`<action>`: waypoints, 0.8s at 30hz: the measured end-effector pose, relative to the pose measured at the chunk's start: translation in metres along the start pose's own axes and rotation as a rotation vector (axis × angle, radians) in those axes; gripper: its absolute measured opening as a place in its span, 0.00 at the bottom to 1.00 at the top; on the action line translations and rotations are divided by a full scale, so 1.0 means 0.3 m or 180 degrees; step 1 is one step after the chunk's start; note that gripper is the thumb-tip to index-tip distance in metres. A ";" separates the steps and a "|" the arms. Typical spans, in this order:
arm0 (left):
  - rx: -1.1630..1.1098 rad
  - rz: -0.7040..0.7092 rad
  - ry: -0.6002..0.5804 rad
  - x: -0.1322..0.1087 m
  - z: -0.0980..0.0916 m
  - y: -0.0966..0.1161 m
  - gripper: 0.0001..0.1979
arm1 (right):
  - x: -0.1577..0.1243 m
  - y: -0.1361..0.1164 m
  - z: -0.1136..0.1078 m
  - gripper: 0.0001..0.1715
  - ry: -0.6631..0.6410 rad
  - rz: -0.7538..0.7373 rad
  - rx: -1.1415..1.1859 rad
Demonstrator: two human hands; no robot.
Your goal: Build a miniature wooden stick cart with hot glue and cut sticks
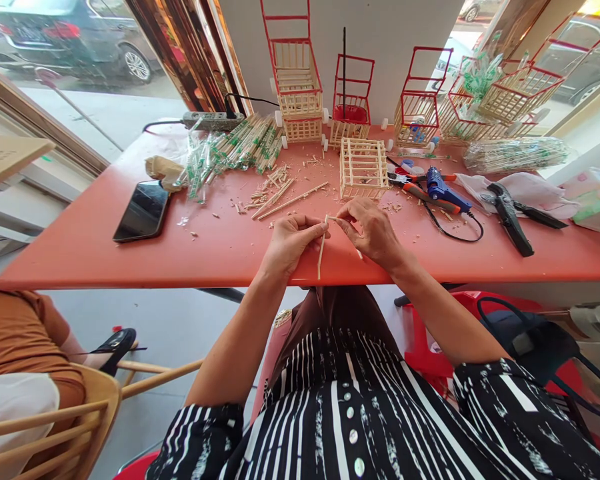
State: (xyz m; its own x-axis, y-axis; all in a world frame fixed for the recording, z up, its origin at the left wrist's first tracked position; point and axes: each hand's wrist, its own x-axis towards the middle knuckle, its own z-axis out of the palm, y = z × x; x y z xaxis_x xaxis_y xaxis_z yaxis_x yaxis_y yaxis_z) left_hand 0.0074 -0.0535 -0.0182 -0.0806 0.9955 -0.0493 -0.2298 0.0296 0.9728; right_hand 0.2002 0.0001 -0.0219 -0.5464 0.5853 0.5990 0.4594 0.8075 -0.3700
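A: Left hand (291,241)?
B: Pinched on a thin pale wooden stick (321,250), grip narrow around its upper part. Held near upright, slightly tilted, lower end hanging past the near edge of the orange tabletop (80,247).

A: Right hand (373,230)?
B: Fingertips closed on a second, shorter sliver (333,219), lying roughly level and meeting the top of the upright stick. Another short bit poking out below the palm; cannot tell whether part of the same piece.

A: Look of the stick?
B: Light bamboo colour, straight, slim, bare of paint. Same material as the loose sticks (285,197) and shavings scattered just beyond the hands.

A: Placement?
B: Above the near edge of the tabletop, centred, between both hands, not resting on anything.

A: Around it?
B: Small unpainted slatted cage (364,168) just beyond the right hand. Blue glue gun (443,190) with a black cord to the right, pliers with red handles (423,195) beside it. Wrapped chopstick packs (235,147) heaped to the left, dark phone (143,210) lying flat further left. Row of red-framed stick carts (350,93) along the far edge. Another person's orange sleeve (15,330) at lower left, well apart from the hands.
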 end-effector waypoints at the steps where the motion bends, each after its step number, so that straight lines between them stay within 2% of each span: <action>1: 0.0004 -0.0004 0.0003 0.000 0.000 0.000 0.13 | 0.000 0.000 0.000 0.10 -0.0007 0.0010 0.0002; 24: 0.0096 0.0023 -0.0104 0.002 -0.008 -0.005 0.14 | -0.002 -0.005 -0.011 0.13 -0.0135 0.0038 0.0038</action>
State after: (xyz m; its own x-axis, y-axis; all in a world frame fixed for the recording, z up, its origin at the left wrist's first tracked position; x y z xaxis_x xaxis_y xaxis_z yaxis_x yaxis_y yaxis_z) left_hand 0.0054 -0.0532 -0.0201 -0.0504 0.9981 -0.0355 -0.1998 0.0247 0.9795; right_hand 0.2020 -0.0015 -0.0194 -0.5701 0.5974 0.5640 0.4580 0.8010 -0.3855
